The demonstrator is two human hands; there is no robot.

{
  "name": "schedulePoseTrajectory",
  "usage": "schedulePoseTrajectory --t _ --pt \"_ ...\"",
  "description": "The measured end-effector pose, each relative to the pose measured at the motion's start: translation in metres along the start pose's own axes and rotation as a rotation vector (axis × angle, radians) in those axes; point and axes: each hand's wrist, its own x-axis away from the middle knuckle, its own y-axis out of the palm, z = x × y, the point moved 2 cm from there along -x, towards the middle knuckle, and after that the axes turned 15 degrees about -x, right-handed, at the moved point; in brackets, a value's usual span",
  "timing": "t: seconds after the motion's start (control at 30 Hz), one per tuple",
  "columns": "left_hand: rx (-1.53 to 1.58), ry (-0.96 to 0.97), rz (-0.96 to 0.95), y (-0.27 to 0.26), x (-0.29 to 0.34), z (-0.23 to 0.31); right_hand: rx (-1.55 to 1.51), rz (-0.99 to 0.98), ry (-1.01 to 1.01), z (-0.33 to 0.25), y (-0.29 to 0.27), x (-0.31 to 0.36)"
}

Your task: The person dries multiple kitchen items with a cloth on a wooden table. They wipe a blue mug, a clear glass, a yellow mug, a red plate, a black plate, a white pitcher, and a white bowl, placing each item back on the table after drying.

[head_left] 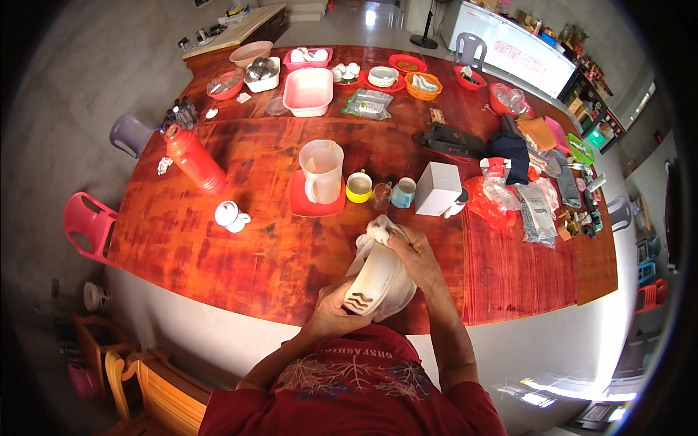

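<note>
Close to my body, over the table's front edge, I hold a cream plastic piece (376, 277) with a curved side and dark wavy slots at its lower end. I cannot make out its exact kind. My left hand (331, 312) grips its lower left end. My right hand (416, 260) is closed on a white cloth (381, 228), bunched against the upper end of the piece. More pale cloth seems to hang behind it. Just beyond my hands stand a yellow mug (358, 187), a clear glass (382, 195), a blue mug (403, 192) and a white box (438, 189).
A plastic pitcher (322, 168) stands on a red tray (318, 206). Left of it are a red thermos (195, 160) and a white cup (231, 216). Basins and dishes, among them a pink basin (307, 93), line the far side. Plastic bags (498, 196) and clothes crowd the right.
</note>
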Motion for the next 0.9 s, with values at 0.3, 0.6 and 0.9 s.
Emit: schedulePoseTrajectory --t 0.3,0.6,0.9 --pt "0.048 -0.097 0.014 0.003 0.001 -0.010 0.767 -0.084 -0.584 -0.038 0.035 0.051" --pt "0.093 -0.150 -0.065 -0.004 -0.005 -0.006 0.780 -0.116 -0.643 -0.043 0.043 0.051" --pt "0.397 -0.126 -0.092 0.001 0.003 -0.011 -0.482 -0.013 0.104 0.003 -0.022 0.037"
